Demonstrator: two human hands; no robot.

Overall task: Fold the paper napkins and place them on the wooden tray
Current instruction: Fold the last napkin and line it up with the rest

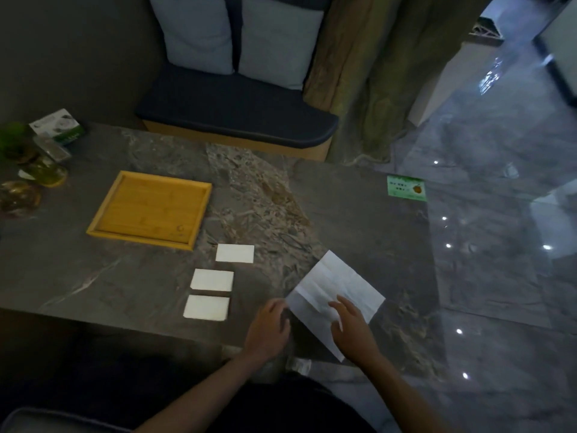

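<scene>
An unfolded white paper napkin [335, 284] lies flat and creased near the table's front right edge. My left hand [268, 329] rests at its near left corner, fingers curled on the paper's edge. My right hand [351, 326] lies on the napkin's near part with fingers spread. Three small folded napkins lie in a column to the left: one [234, 253] farthest, one [212, 280] in the middle, one [206, 307] nearest. The wooden tray [106, 210] sits farther left with nothing in it.
The grey marble table [140, 276] holds glass dishes [20, 198], a green plant [14, 135] and a small box [57, 125] at the far left, and a green card [406, 188] at the far right corner. A cushioned bench [237, 120] stands behind.
</scene>
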